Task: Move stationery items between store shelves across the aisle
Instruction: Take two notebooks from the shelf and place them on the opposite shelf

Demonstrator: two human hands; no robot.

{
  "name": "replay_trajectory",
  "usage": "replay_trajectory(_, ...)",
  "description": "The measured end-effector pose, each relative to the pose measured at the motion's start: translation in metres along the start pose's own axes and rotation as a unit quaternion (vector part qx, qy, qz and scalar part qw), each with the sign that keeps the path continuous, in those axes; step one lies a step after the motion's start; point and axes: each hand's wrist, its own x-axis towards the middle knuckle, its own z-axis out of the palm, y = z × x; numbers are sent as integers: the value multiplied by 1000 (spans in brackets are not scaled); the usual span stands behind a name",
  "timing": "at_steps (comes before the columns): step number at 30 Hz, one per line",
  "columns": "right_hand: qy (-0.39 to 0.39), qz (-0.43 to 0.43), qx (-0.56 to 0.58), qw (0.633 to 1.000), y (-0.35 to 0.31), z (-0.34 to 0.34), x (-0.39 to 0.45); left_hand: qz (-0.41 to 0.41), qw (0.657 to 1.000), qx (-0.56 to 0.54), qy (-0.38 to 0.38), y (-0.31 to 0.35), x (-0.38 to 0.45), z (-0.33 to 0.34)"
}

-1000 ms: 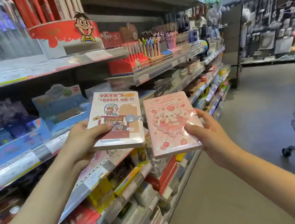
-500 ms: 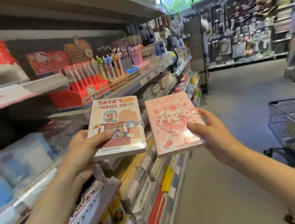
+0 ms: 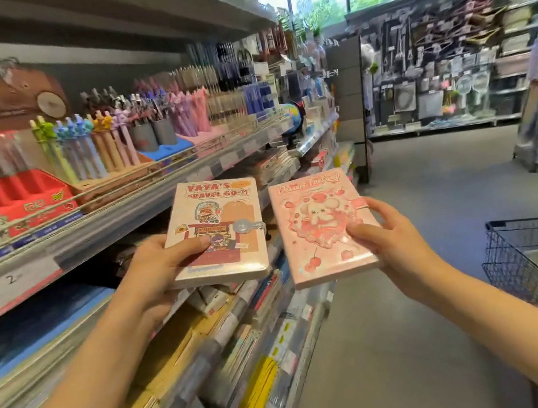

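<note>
both arms outstretched: my left hand (image 3: 152, 272) grips the cream notebook (image 3: 218, 231), my right hand (image 3: 391, 238) pinches the pink notebook (image 3: 319, 228), thumbs on covers.

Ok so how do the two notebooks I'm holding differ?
The cream notebook in the left hand reads "Vaya's Travel Go" in red letters; the pink notebook in the right hand has white script and a bunny with cherries. The cream one has a round silver clasp, the pink one a small pink tab. The cream one is held a little higher. Both look shrink-wrapped and similar in size.
</note>
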Motion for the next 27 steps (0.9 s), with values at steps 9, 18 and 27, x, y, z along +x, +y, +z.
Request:
replay_trajectory(9,-5,3,0,1000,-12,-89,130,-10,999,20,44,-3,107,95)
replay_trajectory(18,-5,18,25,999,19,-137,276,-17,998,27,63,-20,229,159)
replay_trajectory(27,-32,23,22,999,31,-154,460,-27,995,26,94,-29,383,207)
